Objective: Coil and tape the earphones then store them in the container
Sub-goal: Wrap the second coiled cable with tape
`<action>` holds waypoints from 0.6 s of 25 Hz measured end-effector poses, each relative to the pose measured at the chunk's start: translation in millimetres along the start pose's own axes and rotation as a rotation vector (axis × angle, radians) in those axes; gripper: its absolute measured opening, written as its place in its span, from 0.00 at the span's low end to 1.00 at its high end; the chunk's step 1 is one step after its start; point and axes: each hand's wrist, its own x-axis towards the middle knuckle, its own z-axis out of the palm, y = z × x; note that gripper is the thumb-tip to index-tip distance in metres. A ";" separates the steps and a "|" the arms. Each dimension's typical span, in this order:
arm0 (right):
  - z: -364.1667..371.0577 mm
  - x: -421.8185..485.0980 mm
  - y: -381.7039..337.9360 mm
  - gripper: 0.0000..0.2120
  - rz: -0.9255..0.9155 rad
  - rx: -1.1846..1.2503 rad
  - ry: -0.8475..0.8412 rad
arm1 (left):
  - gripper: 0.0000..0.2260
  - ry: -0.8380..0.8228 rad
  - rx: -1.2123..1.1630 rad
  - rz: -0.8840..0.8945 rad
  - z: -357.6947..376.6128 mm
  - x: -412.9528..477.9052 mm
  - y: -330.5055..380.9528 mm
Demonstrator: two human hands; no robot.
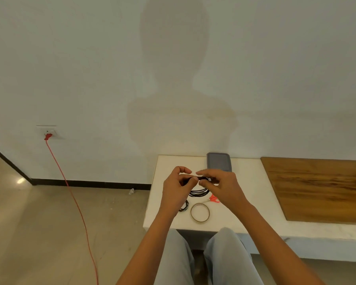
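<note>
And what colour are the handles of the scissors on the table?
Red-orange; the scissors show best in the head view.

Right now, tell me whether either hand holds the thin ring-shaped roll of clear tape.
No, the tape roll lies on the white table while the left hand and right hand pinch the black earphone cable.

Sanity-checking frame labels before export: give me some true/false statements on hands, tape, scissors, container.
1. Left hand and right hand both hold the earphone coil above the white table. True.
2. The tape roll hangs on a finger. False: it lies on the table.
3. The red-handled scissors lie right of the tape roll. True.
4. The gray container stands at the table's front edge. False: it is at the back, by the wall.
5. A second cable coil sits inside the container. False: it lies on the table by the left wrist.
</note>
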 end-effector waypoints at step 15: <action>110.1 62.5 130.8 0.05 0.405 0.133 -0.019 | 0.14 -0.005 -0.235 -0.470 14.4 116.0 -148.2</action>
